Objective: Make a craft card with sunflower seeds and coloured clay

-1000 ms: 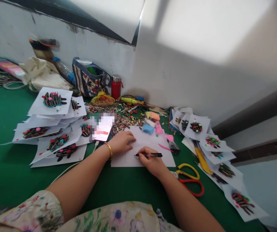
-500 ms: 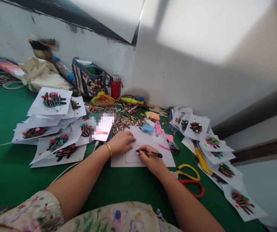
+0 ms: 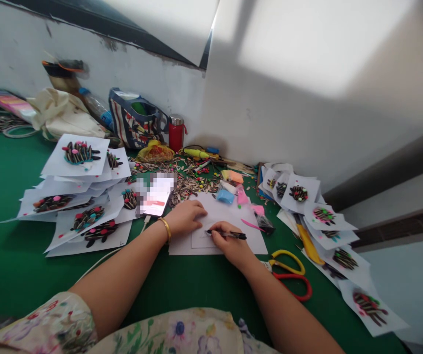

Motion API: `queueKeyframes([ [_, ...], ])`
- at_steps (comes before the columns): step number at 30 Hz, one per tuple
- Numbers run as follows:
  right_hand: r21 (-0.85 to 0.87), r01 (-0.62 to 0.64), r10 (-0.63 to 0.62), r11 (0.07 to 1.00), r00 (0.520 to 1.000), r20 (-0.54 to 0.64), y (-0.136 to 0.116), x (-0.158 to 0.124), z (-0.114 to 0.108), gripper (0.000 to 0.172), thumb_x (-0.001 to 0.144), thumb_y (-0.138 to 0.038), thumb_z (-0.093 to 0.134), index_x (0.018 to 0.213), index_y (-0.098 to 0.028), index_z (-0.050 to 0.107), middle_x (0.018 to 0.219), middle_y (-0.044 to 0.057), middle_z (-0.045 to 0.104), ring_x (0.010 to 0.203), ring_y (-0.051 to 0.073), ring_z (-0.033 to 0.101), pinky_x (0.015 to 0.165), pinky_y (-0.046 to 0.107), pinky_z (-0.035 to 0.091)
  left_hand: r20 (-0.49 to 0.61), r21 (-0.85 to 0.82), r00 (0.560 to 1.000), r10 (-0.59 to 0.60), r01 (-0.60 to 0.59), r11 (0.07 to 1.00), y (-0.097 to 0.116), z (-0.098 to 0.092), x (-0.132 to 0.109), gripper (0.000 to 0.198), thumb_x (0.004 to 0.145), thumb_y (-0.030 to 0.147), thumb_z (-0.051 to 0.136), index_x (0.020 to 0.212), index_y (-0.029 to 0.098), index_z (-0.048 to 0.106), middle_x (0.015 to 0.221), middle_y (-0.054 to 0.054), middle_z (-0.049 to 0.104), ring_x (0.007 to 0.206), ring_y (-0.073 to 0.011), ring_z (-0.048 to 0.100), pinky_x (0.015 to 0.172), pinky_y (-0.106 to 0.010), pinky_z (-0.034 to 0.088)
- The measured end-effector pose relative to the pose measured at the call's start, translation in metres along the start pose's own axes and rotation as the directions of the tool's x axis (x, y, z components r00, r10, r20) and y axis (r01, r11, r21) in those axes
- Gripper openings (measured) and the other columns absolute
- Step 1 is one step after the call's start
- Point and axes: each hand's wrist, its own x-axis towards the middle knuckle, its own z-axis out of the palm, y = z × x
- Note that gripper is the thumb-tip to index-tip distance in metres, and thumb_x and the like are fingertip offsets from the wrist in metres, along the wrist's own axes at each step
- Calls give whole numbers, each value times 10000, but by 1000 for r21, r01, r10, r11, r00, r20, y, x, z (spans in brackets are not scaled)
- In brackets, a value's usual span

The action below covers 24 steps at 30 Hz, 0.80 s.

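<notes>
My right hand (image 3: 229, 242) is closed around a black pen (image 3: 236, 235), its tip touching a small white sheet (image 3: 199, 242) where faint lines show. That sheet lies on larger white paper (image 3: 182, 248). Flat on the papers, fingers stretched out, rests my left hand (image 3: 185, 217), just left of the pen tip. A lit phone (image 3: 157, 196) with a white cable lies beyond my left wrist. Packets of coloured clay (image 3: 226, 195) and a pink strip-shaped tool (image 3: 251, 225) are at the paper's far right. Scissors (image 3: 288, 275) with one yellow and one red handle lie beside my right forearm.
Paper cards with seed figures are stacked at left (image 3: 82, 160) and spread at right (image 3: 347, 260). Loose striped seeds (image 3: 192, 182) cover the table's back, near a red flask (image 3: 176, 133) and a striped bag (image 3: 133, 120). A yellow-handled tool (image 3: 310, 246) lies among the right cards.
The pen's back end has shifted slightly left with my right hand. My left hand stays in place on the paper.
</notes>
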Motion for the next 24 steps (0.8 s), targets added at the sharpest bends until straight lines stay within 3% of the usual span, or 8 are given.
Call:
queueKeyframes([
  [7, -1, -2, 2, 1000, 1000, 1, -2, 1, 0, 190, 868, -279, 522, 975, -227, 670, 942, 15, 696, 888, 184, 626, 817, 304, 472, -2, -2, 1000, -3, 3, 1000, 1, 0, 0, 370, 748, 266, 693, 1115, 223, 689, 1163, -72, 630, 1080, -242, 576, 984, -348, 419],
  [24, -18, -15, 14, 1000, 1000, -28, -1, 2, 0, 169, 846, -239, 516, 900, -220, 675, 875, 18, 695, 835, 185, 626, 766, 296, 473, 7, 6, 1000, -2, 1, 1000, 2, -2, 0, 380, 747, 261, 691, 1124, 221, 687, 1165, -74, 632, 1081, -244, 577, 990, -350, 418],
])
